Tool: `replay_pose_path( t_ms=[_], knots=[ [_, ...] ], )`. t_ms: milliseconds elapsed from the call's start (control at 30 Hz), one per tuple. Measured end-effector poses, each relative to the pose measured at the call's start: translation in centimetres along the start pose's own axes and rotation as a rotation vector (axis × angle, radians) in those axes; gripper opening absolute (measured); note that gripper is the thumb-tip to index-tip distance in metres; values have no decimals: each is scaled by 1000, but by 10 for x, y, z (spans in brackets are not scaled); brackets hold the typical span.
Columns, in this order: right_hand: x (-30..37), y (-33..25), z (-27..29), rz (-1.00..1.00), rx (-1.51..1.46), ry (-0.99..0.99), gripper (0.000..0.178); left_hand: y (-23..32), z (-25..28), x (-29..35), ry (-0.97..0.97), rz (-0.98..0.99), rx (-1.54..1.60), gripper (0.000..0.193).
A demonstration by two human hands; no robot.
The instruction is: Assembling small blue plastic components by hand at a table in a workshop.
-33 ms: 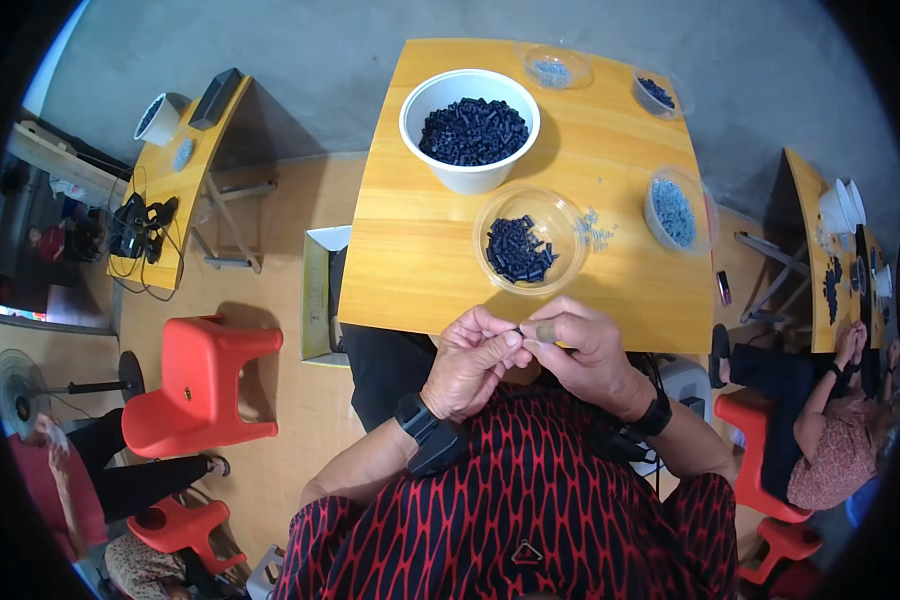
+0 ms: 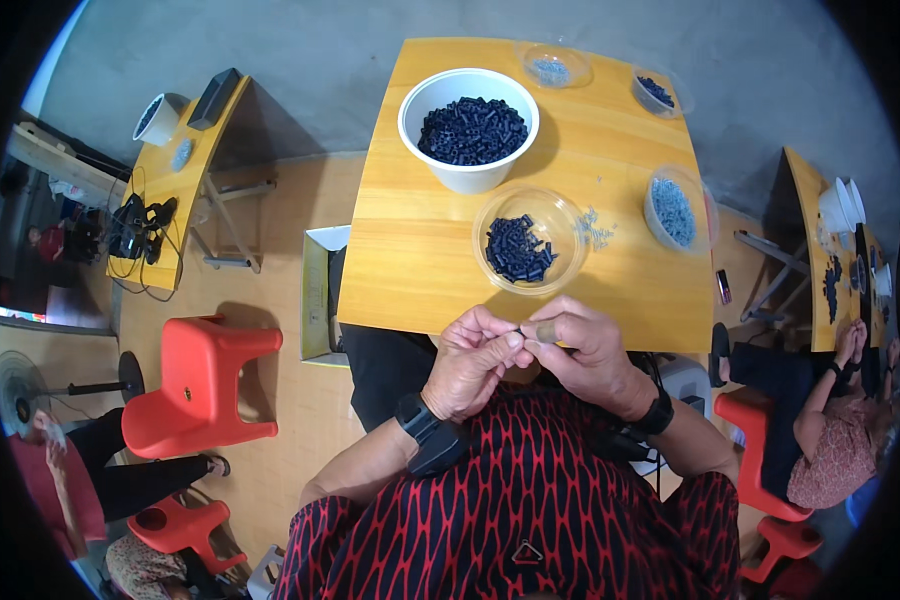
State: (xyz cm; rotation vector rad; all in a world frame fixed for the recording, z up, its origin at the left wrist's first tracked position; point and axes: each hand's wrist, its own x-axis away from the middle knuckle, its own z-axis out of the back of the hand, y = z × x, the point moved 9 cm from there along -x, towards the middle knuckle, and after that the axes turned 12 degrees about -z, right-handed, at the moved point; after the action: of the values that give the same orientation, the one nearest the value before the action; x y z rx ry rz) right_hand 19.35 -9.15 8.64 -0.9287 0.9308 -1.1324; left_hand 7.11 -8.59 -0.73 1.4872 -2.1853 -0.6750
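Just off the table's front edge, my left hand (image 2: 470,367) and my right hand (image 2: 585,348) meet fingertip to fingertip. A small dark piece (image 2: 519,331), mostly hidden, shows in the pinch of my left fingers. My right thumb and forefinger are pressed together against it; whatever else they hold is too small to make out. A tan wrap covers part of a right finger. Right beyond my hands stands a clear round bowl (image 2: 577,262) with short black plastic tubes (image 2: 518,250). Small silvery screws (image 2: 595,230) lie loose beside it.
Farther back on the wooden table (image 2: 410,290) stands a white bucket (image 2: 468,178) of black tubes. Clear tubs of screws (image 2: 674,214) sit right and at the back. A red chair (image 2: 205,385) and a box (image 2: 317,300) are left. People sit at both sides.
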Motion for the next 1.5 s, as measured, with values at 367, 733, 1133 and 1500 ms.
replay_pose_path(
  t_ms=[367,733,1133,1500],
  knots=[
    [-94,1,32,71,612,5,10,18,30,-15,124,-45,34,7],
    [-115,51,-13,71,878,-276,7,32,58,-17,178,-109,46,10],
    [-120,32,-7,52,840,-145,11,28,62,-15,157,-68,-37,14],
    [-80,39,13,-474,-275,-58,13,39,26,-20,84,-44,-77,14]
  ],
)
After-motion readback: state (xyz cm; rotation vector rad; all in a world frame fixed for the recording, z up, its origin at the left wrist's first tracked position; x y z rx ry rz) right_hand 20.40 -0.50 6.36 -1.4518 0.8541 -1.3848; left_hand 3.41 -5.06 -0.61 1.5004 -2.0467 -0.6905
